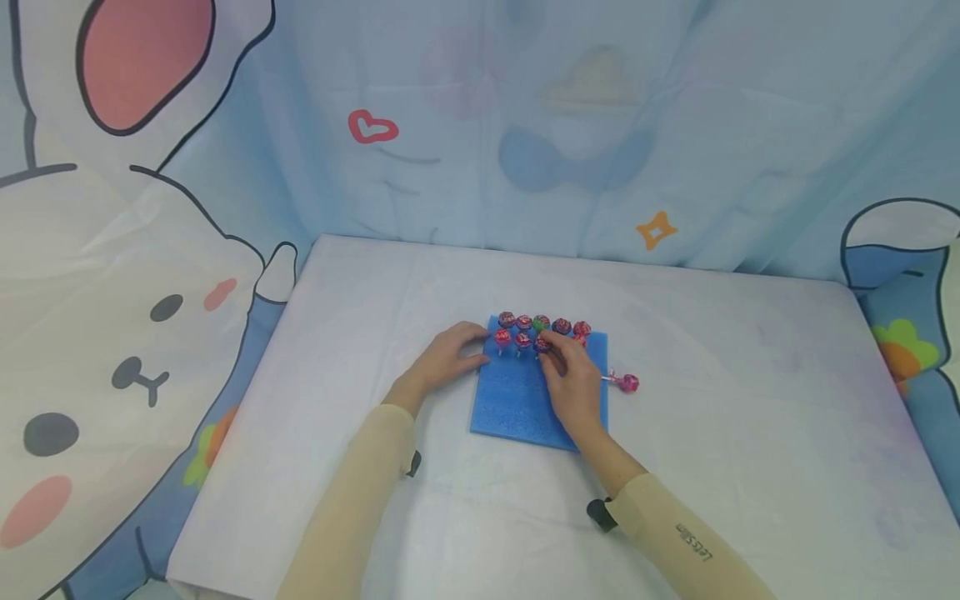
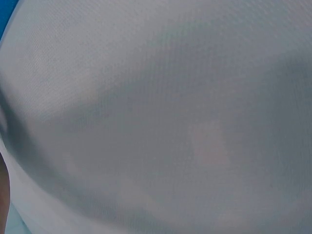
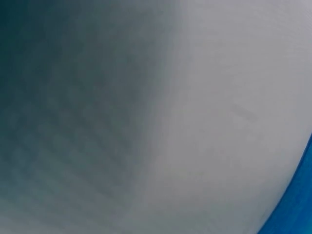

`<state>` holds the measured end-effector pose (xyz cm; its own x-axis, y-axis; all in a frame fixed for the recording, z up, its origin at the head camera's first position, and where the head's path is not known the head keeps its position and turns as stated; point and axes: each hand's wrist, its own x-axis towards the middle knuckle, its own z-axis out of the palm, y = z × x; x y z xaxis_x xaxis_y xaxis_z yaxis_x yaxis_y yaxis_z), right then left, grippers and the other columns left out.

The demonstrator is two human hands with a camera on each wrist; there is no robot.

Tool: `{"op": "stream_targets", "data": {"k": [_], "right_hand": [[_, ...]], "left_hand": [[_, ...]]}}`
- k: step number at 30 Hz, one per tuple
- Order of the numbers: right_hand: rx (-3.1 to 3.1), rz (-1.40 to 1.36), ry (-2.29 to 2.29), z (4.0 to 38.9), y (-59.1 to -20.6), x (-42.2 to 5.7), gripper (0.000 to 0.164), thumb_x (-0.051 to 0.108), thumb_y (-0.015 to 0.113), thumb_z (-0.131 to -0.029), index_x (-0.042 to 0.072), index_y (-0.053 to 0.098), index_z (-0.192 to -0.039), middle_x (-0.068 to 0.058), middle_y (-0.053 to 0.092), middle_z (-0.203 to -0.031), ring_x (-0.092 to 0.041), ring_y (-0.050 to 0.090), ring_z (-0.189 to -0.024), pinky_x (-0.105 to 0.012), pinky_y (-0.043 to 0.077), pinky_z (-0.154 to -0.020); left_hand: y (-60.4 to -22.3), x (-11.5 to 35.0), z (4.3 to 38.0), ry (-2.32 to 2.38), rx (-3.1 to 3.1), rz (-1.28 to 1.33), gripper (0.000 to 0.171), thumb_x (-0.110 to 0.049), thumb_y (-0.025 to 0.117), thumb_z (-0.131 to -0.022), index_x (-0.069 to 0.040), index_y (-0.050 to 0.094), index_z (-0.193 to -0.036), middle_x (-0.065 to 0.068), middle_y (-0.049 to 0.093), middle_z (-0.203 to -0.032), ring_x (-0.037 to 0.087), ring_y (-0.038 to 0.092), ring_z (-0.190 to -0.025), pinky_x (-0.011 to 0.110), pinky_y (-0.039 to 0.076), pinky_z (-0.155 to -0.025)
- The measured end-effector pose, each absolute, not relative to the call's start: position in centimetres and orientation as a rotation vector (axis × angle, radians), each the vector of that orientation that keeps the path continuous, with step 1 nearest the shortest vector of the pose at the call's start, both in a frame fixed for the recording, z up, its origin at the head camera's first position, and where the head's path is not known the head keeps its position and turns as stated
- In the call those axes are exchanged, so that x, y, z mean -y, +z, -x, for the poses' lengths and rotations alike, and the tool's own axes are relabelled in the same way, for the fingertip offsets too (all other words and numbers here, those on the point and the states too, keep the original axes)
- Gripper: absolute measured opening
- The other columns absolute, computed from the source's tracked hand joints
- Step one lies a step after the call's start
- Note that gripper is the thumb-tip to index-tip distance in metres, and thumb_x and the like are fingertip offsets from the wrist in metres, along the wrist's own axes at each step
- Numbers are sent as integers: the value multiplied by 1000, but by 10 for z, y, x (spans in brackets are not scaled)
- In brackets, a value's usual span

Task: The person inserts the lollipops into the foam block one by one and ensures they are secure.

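A blue foam board (image 1: pixel 517 400) lies on the table, with several wrapped lollipops (image 1: pixel 562 326) standing in it in two rows along its far side. My right hand (image 1: pixel 576 385) reaches over the board and pinches a dark-wrapped lollipop (image 1: pixel 541 344) in the nearer row. Part of that row is hidden behind the fingers. At the board's left edge my left hand (image 1: pixel 447 360) rests with fingers and thumb spread against it. Only a blue corner of the board shows in the left wrist view, and a blue strip in the right wrist view.
A pink-wrapped lollipop (image 1: pixel 628 382) lies on its side just right of the board, its stick pointing towards the board. White cloth covers the table (image 1: pixel 735 433). Behind it hangs a light blue printed curtain (image 1: pixel 450 192).
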<state>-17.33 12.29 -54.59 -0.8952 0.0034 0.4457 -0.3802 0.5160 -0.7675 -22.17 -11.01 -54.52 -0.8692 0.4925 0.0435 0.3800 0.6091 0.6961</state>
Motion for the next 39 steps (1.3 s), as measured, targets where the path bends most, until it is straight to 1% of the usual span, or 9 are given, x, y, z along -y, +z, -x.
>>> {"op": "stream_targets", "data": {"k": [4,8,12,15,20,27,30,35,39], "right_hand": [[2365,-318,1342,172,-545,-123,36,-7,68,-87,5,66,-121,-12,66,-119,-25,65,-109,-20,52,-89],[2389,-324,1302,170,-542,-124,35,-5,67,-88,5,65,-122,-11,66,-121,-25,64,-110,-28,54,-90],[2427,-329,1257,167,-539,-126,40,-4,66,-90,5,62,-128,-11,63,-129,-26,60,-117,-35,53,-93],[2438,-320,1270,163,-534,-128,43,-4,65,-90,4,59,-133,-12,60,-133,-27,60,-118,-35,53,-93],[2441,-292,1272,158,-526,-133,41,1,65,-92,4,59,-133,-12,62,-130,-26,63,-113,-28,52,-91],[2415,-275,1325,152,-515,-146,37,11,64,-95,5,61,-132,-11,64,-127,-26,64,-113,-7,44,-90],[2426,-253,1358,150,-509,-156,38,13,63,-96,6,60,-133,-10,64,-129,-25,63,-115,-6,44,-89],[2425,-232,1382,145,-504,-177,40,12,63,-96,8,58,-135,-10,63,-130,-25,61,-117,-8,46,-88],[2498,-113,1337,141,-505,-193,41,18,60,-98,12,56,-139,-8,61,-134,-23,59,-121,-7,44,-90]], "left_hand": [[-545,110,221,1106,-2678,-728,46,-22,68,-93,-2,56,-133,12,56,-135,25,47,-131,34,33,-114],[-545,110,221,1104,-2678,-721,47,-22,68,-93,-3,56,-133,11,56,-135,24,47,-132,34,33,-115],[-544,110,220,1116,-2675,-712,46,-22,69,-92,-3,56,-133,11,56,-135,25,47,-132,34,33,-114],[-544,110,220,1125,-2672,-707,46,-22,69,-93,-3,56,-133,11,57,-135,24,47,-131,34,33,-114],[-544,110,220,1128,-2669,-700,46,-22,68,-93,-3,56,-133,11,56,-135,24,47,-132,34,33,-115],[-545,110,220,1119,-2668,-690,47,-22,68,-93,-4,55,-134,11,55,-136,24,46,-132,34,33,-115],[-546,110,221,1112,-2666,-688,47,-23,68,-93,-4,55,-134,10,55,-137,23,46,-133,33,33,-115],[-545,110,221,1103,-2676,-720,47,-22,68,-93,-3,56,-134,11,56,-135,24,47,-131,34,33,-114],[-544,110,221,1098,-2687,-738,47,-22,69,-93,-3,56,-133,11,57,-134,25,48,-130,34,35,-114]]}}
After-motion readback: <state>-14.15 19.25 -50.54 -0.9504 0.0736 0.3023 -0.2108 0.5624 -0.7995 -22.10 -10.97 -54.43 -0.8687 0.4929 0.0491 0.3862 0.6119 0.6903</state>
